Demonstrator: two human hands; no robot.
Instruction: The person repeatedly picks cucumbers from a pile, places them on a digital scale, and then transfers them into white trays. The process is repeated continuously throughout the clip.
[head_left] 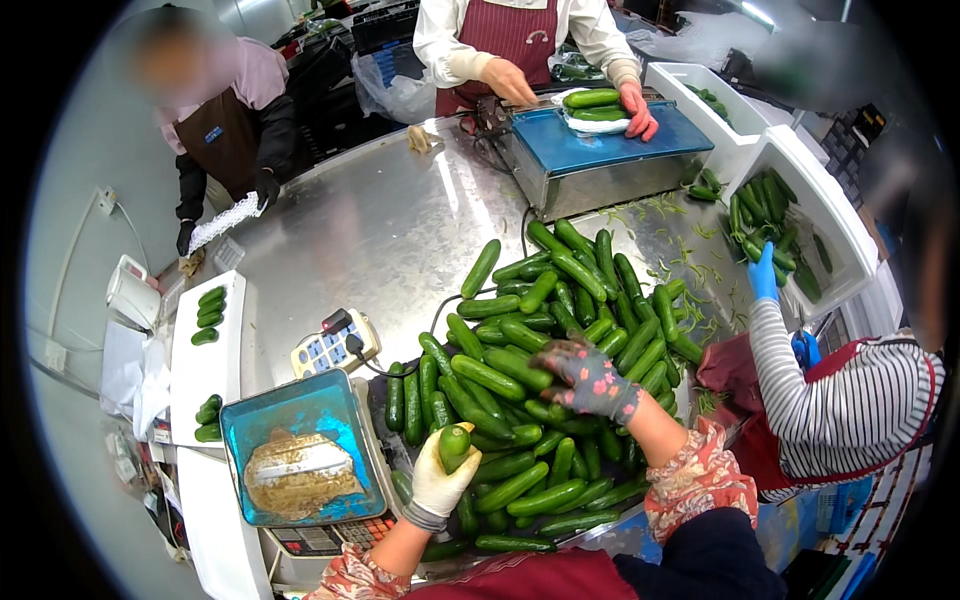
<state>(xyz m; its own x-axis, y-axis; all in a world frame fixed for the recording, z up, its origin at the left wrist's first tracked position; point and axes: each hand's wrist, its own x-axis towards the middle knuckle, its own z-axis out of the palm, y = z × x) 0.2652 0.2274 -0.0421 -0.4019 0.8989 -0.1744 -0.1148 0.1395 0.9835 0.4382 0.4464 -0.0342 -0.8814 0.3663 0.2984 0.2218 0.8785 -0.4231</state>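
A large heap of smooth green cucumbers (600,290) covers the steel table in front of me. In a white glove, my left hand (438,482) grips one cucumber (455,447), its end pointing upward, beside the blue weighing tray (375,440). My right hand (590,380), in a grey glove with pink flowers, reaches over the heap. Its fingers curl over the end of a green cucumber (515,368) lying on top; the palm side is hidden.
A power strip (335,343) with plugs lies behind the tray. White foam boxes (205,375) with cucumbers stand at the left. Across the table a person handles cucumbers on a blue scale (610,140). At right, a blue-gloved hand (765,272) reaches into a foam box (850,220); another person holds white netting (225,220).
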